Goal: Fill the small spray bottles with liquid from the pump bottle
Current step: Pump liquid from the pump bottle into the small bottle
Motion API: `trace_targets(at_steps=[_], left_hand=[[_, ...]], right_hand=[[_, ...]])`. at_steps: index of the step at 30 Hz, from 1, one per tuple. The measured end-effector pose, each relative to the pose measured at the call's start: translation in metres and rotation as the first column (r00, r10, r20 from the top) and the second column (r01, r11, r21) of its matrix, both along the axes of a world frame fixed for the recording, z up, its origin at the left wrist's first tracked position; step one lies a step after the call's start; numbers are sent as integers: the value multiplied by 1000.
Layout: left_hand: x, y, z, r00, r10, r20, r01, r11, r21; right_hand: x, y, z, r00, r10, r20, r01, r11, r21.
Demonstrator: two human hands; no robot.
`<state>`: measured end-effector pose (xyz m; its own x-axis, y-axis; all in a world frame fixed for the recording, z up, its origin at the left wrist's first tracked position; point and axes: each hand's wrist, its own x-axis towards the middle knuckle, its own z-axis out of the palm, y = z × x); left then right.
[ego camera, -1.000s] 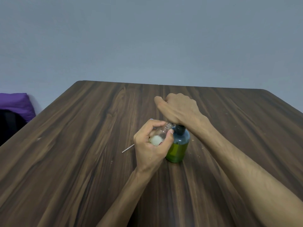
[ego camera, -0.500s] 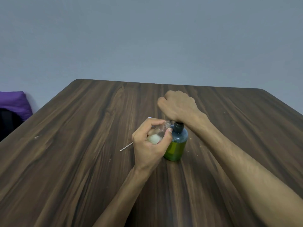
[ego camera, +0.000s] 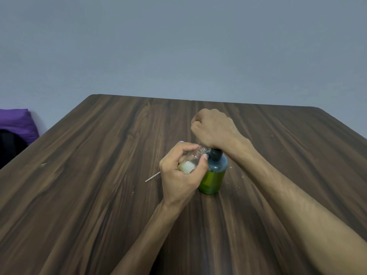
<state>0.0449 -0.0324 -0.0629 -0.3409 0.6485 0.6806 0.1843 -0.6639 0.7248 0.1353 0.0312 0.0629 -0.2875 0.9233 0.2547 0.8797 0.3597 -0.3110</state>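
Tilting a small clear spray bottle (ego camera: 192, 158) toward the neck of a green pump bottle (ego camera: 212, 175), the left hand (ego camera: 179, 175) curls its fingers and thumb around the little container, whose lower end holds a whitish fill. The right hand (ego camera: 213, 128) sits fisted over the pump bottle's top — its fingers are curled, but the pump head is hidden beneath it, so whether they grip anything cannot be told. The pump bottle stands upright mid-table (ego camera: 99, 195), touching the left hand. Risk lies at the hidden nozzle: a small mouth (angled, not upright) could miss the stream — liquid would run over the fingers. A hard press could also tip the bottle. A thin white stick (ego camera: 152, 177) lies just beside the left hand.
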Motion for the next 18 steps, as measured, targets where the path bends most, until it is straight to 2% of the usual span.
trace_targets(at_steps=[2,5,9,11,14,18], left_hand=[[0,-1,0,1000,-11,2,11,1000,-11],[0,0,0,1000,-7,-6,7,1000,-4],[0,0,-1,1000,-13,1,13,1000,-17],[0,0,0,1000,-15,8,15,1000,-12],[0,-1,1,999,-30,25,30,999,-15],[0,0,0,999,-36,24,36,999,-14]], right_hand=[[0,1,0,1000,5,26,-5,1000,3],[3,1,-1,999,-3,-43,3,1000,3],[-1,4,2,998,52,-33,-55,995,-89],[1,4,9,992,69,-102,-87,980,-180],[3,9,18,975,71,-211,-119,967,-225],[1,14,12,989,42,-140,-69,979,-190]])
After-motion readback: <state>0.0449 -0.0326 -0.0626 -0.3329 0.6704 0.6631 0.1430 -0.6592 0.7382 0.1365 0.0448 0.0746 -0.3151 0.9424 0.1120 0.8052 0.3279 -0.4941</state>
